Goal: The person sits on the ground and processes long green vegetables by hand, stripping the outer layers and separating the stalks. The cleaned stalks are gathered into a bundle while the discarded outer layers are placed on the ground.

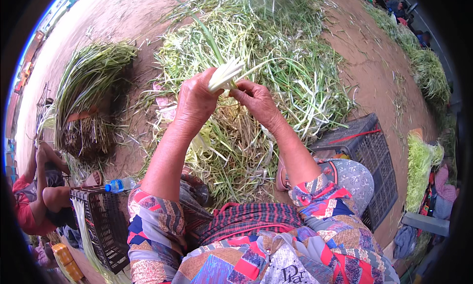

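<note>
My left hand (197,97) is closed around several pale vegetable stalks (226,75), perhaps garlic chives or leeks, with their white ends pointing up and to the right. One long green leaf (208,36) stretches from the bunch toward the top left. Close beside it, the thumb and fingertips of my right hand (255,97) pinch a thin pale leaf strand (255,69) at the edge of the bunch. Below both hands spreads a wide heap of loose green and whitish leaves (295,77), with browner scraps (236,129) nearer my lap.
A tied bundle of green stalks (92,88) stands at left. A black plastic crate (377,162) is by my right knee; another crate (99,225) stands at left beside a water bottle (120,185). A person in red (27,206) sits at far left. More greens (430,75) line the right.
</note>
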### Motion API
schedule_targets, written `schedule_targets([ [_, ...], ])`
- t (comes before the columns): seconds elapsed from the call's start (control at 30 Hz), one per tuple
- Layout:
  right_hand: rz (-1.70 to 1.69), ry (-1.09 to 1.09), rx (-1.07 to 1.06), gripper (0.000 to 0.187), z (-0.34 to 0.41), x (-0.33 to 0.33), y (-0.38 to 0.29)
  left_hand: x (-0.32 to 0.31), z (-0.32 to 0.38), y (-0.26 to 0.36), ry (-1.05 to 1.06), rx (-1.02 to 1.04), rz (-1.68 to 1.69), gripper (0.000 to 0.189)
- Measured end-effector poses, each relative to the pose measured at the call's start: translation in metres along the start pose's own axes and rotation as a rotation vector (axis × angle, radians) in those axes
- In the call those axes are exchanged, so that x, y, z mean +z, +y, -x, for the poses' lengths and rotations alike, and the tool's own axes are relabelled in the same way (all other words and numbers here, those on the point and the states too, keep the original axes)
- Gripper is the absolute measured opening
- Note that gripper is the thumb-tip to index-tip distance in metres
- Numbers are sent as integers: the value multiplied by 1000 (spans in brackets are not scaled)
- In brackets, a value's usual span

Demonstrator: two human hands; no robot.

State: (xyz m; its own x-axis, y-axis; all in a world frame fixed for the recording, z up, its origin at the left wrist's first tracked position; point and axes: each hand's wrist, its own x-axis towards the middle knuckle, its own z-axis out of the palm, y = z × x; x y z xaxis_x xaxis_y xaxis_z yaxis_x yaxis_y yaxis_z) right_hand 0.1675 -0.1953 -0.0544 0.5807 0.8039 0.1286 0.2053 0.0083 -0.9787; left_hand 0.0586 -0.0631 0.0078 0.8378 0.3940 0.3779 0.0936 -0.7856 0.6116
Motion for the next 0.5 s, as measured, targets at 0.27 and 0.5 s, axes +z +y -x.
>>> schedule_targets([
  [0.27, 75, 246, -82, 25, 4, 16, 1, 20, -1, 3, 8, 149, -96, 27],
  [0.5, 348, 649, -100, 18, 0, 10, 19, 27, 1, 8, -37, -4, -314, 29],
])
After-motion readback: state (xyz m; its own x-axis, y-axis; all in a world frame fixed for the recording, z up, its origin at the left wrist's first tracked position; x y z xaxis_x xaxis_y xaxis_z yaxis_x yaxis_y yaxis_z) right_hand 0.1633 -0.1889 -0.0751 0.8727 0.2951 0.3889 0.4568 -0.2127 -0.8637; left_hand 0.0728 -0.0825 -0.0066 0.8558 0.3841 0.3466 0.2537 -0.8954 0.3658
